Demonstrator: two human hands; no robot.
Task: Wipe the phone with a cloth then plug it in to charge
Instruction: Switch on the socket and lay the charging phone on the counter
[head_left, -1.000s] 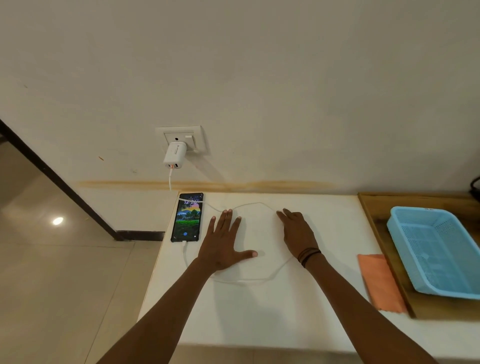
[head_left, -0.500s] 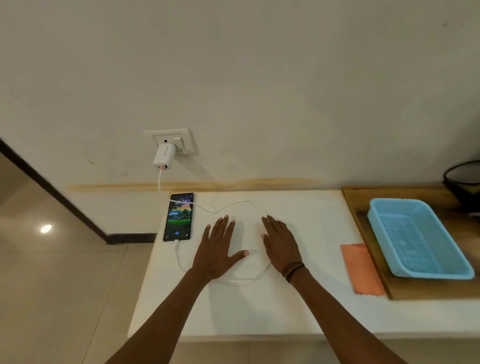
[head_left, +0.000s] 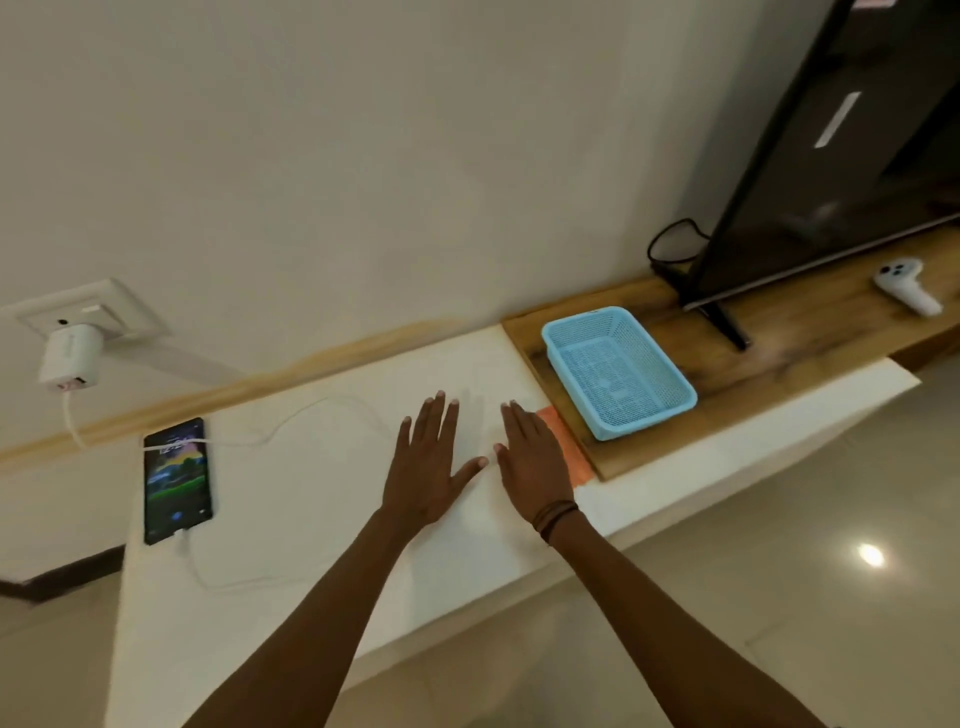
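Observation:
A black phone (head_left: 177, 480) lies screen-up and lit at the left of the white counter (head_left: 311, 499). A white cable (head_left: 291, 423) runs from its near end in a loop across the counter to the white charger (head_left: 70, 358) in the wall socket (head_left: 93, 312). My left hand (head_left: 428, 462) and my right hand (head_left: 532, 460) rest flat on the counter, fingers spread, holding nothing. An orange cloth (head_left: 569, 447) lies just right of my right hand, partly hidden by it.
A light blue mesh basket (head_left: 618, 369) stands on a wooden board (head_left: 779, 338) to the right. Behind it are a dark TV (head_left: 841, 140) on a stand, a black cord (head_left: 670, 244) and a white controller (head_left: 904, 286). Tiled floor lies beyond the counter's front edge.
The view has swung and tilted to the right, bringing the TV and controller into sight. Both hands have slid right along the counter, away from the phone, to beside the orange cloth.

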